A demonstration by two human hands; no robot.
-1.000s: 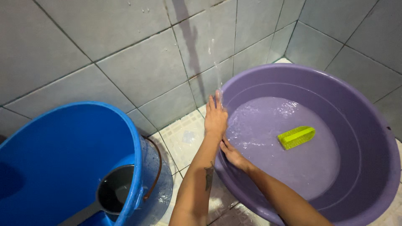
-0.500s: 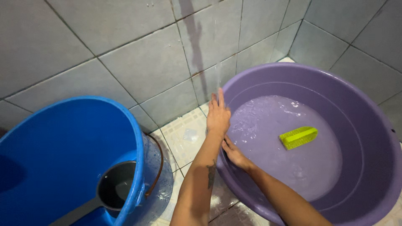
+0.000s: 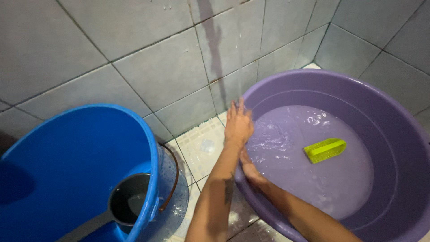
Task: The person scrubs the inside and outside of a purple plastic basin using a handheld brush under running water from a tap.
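My left hand (image 3: 238,123) is held flat with its fingers stretched upward, just over the near-left rim of a large purple basin (image 3: 403,116). My right hand (image 3: 251,169) lies lower, pressed against my left forearm at the basin's rim, and its fingertips are hidden behind that forearm. The basin holds shallow, rippling water. A lime-green plastic scrub brush (image 3: 325,149) floats in it, well right of both hands. Neither hand touches the brush.
A big blue bucket (image 3: 67,170) stands at the left with a dark grey dipper (image 3: 127,204) inside it and a metal handle on its side. Grey tiled walls rise behind, one with a wet streak. Between the two containers lies wet white floor tile (image 3: 201,145).
The view has drifted slightly. My left hand stays raised at the basin's rim and my right hand stays against the forearm, and the water keeps rippling.
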